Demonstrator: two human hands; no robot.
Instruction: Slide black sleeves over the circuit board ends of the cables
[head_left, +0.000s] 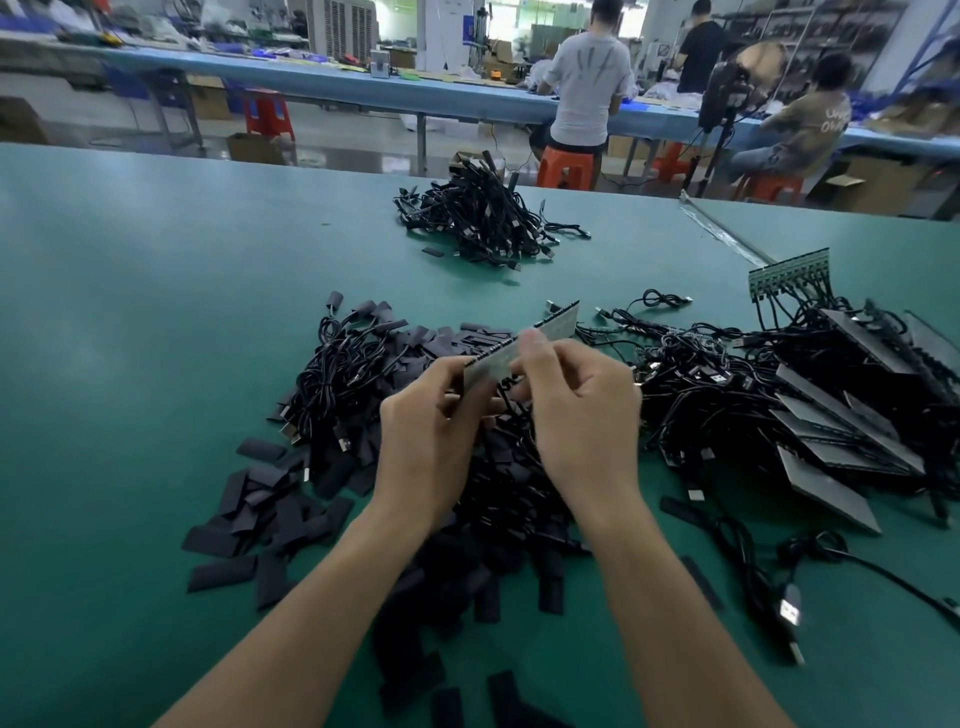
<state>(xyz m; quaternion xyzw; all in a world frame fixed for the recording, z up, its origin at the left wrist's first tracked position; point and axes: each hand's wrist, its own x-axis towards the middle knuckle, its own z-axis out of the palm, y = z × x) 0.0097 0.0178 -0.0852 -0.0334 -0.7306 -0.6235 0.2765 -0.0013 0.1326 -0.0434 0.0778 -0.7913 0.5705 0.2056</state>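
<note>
1. Left hand (431, 421): fingers curled round the lower end of a long pale board strip (556, 327), thumb side facing the strip. Fingertips are hidden behind it, so the exact grip isn't readable.
2. Right hand (582, 415): thumb + forefinger pinch the strip's upper edge abt mid-length. Other fingers are curled in under the palm and mostly out of sight.
3. The strip is held up off the table (130, 312), tilted, far end higher and to the right. A dark toothed row runs along its top edge. Blur hides whether cables hang from it.
4. Black sleeves (260, 499): flat loose pieces scattered on the table, left of and under the forearms. Many are hidden by the arms, and some are cut off at the bottom edge.
5. Cables (337, 374): tangled heap among the sleeves, just beyond the left hand. Single board ends can't be picked out.
6. Second cable pile (483, 218) sits further back, well apart from the hands.
7. Right side: stacked dark panels (841, 415) with wires snarled over them, running off the frame's right edge. A green board (789, 273) stands tilted behind, wires along its lower edge.
8. A USB plug (789, 610) lies near the right forearm, blurred.
9. Bkgd: a person in a grey shirt (584, 78) at a blue bench, back turned, on an orange stool (566, 166). The rest is too soft to read.
</note>
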